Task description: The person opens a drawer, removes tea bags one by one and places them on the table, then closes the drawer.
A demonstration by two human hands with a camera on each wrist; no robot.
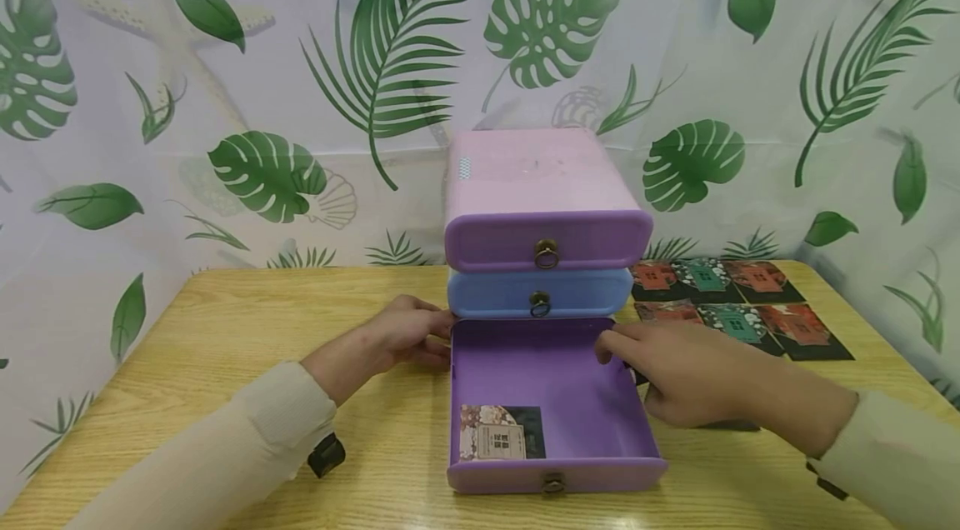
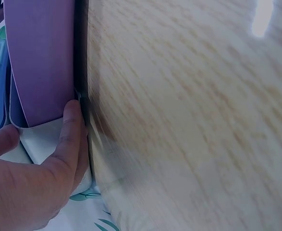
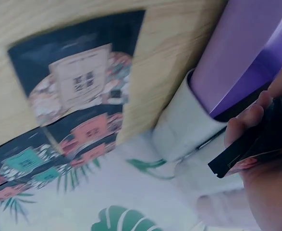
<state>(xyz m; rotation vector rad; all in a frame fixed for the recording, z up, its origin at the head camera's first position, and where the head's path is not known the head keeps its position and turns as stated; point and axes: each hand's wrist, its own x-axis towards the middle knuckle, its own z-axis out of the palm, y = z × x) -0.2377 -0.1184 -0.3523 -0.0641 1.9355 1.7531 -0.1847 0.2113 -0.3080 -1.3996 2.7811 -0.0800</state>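
Note:
A purple drawer is pulled out at the bottom of a small stacked drawer cabinet. One dark packet with a pale label lies in its front left corner. My left hand is at the cabinet's left side; in the left wrist view its extended fingers touch the white casing beside the drawer. Over the drawer's right wall, my right hand pinches a black packet, mostly hidden by the hand in the head view.
Several packets with red or green labels lie in rows at the right; a pale-labelled one is nearest the drawer. Above the open drawer sit a shut blue drawer and a shut purple drawer. A leaf-print cloth hangs behind the table.

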